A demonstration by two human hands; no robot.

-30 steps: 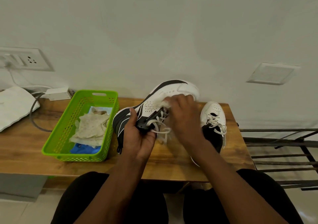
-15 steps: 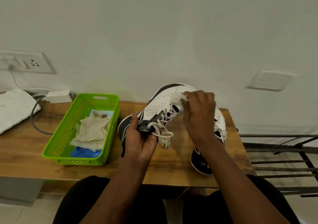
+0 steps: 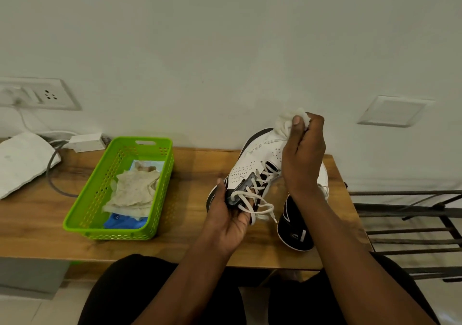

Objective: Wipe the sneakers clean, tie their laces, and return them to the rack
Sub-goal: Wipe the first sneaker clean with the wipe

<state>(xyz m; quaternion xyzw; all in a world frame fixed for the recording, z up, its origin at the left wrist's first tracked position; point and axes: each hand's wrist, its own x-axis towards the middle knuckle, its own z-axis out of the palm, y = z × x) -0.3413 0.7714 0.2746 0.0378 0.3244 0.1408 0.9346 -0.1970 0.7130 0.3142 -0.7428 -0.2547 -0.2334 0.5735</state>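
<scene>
A white sneaker with black trim (image 3: 252, 167) is held tilted above the wooden table (image 3: 40, 222), toe pointing up and away. My left hand (image 3: 228, 216) grips it at the tongue and heel end, where its white laces (image 3: 260, 202) hang loose. My right hand (image 3: 303, 152) pinches a crumpled white wipe (image 3: 287, 121) against the sneaker's toe. The second sneaker (image 3: 297, 229) lies on the table behind my right forearm, its black heel toward me and most of it hidden.
A green plastic basket (image 3: 82, 214) on the left holds used wipes (image 3: 136, 192) and a blue pack. A white bag (image 3: 22, 162), a cable and a charger lie at the far left. A dark metal rack (image 3: 410, 212) stands right of the table.
My right hand slid the wipe from the sneaker's laces area up to its toe. The left hand tipped the sneaker more upright, and the view shifted left.
</scene>
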